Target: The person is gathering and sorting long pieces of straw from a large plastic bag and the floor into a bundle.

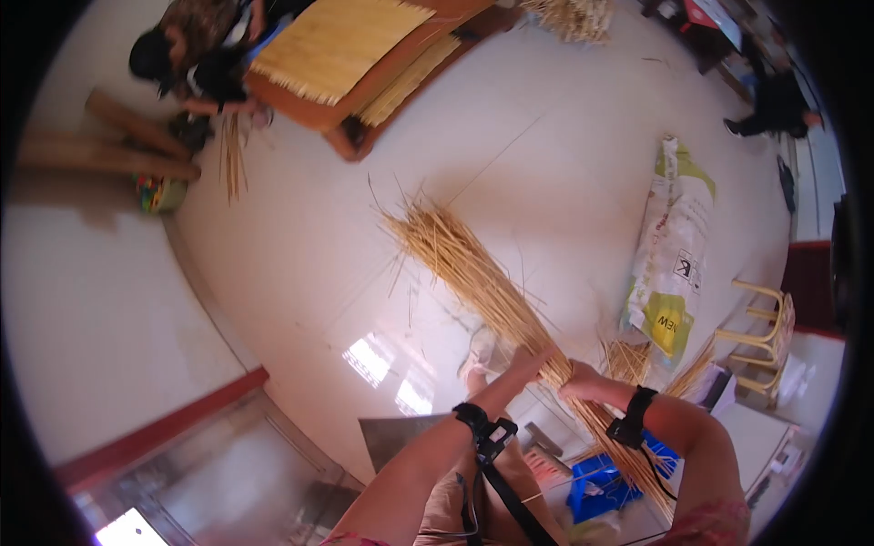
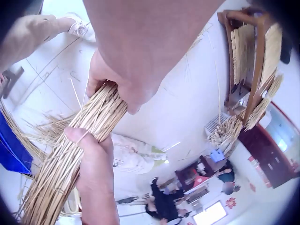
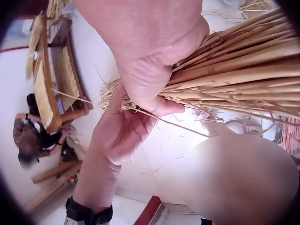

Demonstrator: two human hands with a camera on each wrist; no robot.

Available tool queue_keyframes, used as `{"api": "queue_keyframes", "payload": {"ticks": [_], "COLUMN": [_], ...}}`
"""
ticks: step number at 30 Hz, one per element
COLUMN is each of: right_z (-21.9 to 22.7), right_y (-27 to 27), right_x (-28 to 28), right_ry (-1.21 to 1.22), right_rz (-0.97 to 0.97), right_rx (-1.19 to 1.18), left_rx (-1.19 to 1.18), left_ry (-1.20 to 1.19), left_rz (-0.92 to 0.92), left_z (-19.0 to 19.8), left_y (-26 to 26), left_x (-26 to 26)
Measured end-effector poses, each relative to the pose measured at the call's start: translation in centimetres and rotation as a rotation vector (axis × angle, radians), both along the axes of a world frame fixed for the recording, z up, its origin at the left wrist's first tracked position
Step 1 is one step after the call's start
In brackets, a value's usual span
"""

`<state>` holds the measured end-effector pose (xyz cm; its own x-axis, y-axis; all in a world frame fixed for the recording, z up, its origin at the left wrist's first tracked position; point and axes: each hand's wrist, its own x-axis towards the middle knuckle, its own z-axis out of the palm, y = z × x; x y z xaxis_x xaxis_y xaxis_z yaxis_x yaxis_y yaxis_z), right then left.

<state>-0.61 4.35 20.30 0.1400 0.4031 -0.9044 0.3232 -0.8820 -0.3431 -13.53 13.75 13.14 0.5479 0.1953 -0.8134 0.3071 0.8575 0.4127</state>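
Observation:
A long bundle of straw stalks [image 1: 473, 273] slants across the floor area in front of the person, its frayed far end pointing up and left in the head view. My left hand [image 1: 530, 364] holds it around the middle, its fingers curled over the stalks in the left wrist view. Just nearer the body, my right hand [image 1: 584, 382] grips the same bundle, thumb [image 2: 77, 135] lying across the top. In the right wrist view thick stalk ends [image 3: 253, 70] fan out beyond the right hand, and a few loose stalks stick out sideways.
A wooden table [image 1: 350, 136] bearing a woven straw mat [image 1: 337, 45] stands ahead, with a person [image 1: 196, 55] beside it. A white-green sack [image 1: 674, 246] lies on the floor to the right, near a chair [image 1: 765, 337]. A blue container [image 1: 601, 491] sits close by the legs.

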Motion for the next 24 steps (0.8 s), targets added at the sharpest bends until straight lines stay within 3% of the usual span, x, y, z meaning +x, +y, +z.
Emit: {"api": "queue_keyframes", "payload": {"ticks": [3, 5, 6, 7, 9, 10, 11, 12, 14, 16, 18, 19, 21, 22, 24], "right_z": [-1.8, -2.6, -2.4, -2.4, -5.1, -6.2, -6.3, -6.4, -7.1, -8.5, -9.1, -8.9, -8.0, -7.9, -9.0], "right_y": [-2.1, -2.4, -3.0, -2.8, -4.0, -4.4, -4.1, -4.1, -3.4, -3.1, -2.4, -1.7, 0.1, 1.0, 3.3], "right_x": [1.4, 1.3, 1.2, 1.1, -0.9, -2.0, -2.8, -3.6, -6.4, -9.7, -13.2, -14.5, -17.6, -19.7, -24.3], "right_ry": [0.074, 0.198, 0.257, 0.215, 0.192, 0.184, 0.192, 0.186, 0.15, 0.147, 0.093, 0.115, 0.077, 0.065, 0.041], "right_rz": [-0.081, -0.232, -0.301, -0.235, -0.321, -0.359, -0.361, -0.401, -0.493, -0.505, -0.503, -0.48, -0.555, -0.579, -0.719], "right_rx": [0.058, -0.041, -0.093, -0.028, 0.013, 0.028, 0.043, 0.037, 0.024, -0.019, -0.034, -0.061, -0.05, -0.039, -0.063], "left_rx": [0.003, 0.23, 0.287, 0.343, 0.297, 0.226, 0.356, 0.5, 0.554, 0.47, 0.389, 0.453, 0.572, 0.567, 0.629], "left_ry": [-0.044, -0.172, -0.15, -0.133, -0.04, -0.068, 0.024, 0.112, 0.068, 0.251, 0.282, 0.23, 0.13, 0.226, 0.244], "left_rz": [-0.273, -0.743, -0.859, -0.976, -0.981, -0.968, -1.106, -1.242, -1.239, -1.235, -1.162, -1.272, -1.484, -1.262, -1.303], "left_z": [0.7, -4.8, -6.8, -8.7, -6.3, -3.0, -2.9, -2.9, -6.9, -8.8, -10.9, -11.4, -11.3, -8.6, -8.2], "left_y": [2.5, 3.7, 4.1, 4.5, 8.9, 12.0, 14.1, 16.2, 21.2, 26.1, 31.0, 33.6, 37.9, 38.0, 40.8], "left_x": [1.3, 0.3, -0.1, -0.6, -0.8, -0.5, -0.7, -0.6, -3.3, -3.5, -3.5, -2.1, -1.0, 0.4, 1.8]}}
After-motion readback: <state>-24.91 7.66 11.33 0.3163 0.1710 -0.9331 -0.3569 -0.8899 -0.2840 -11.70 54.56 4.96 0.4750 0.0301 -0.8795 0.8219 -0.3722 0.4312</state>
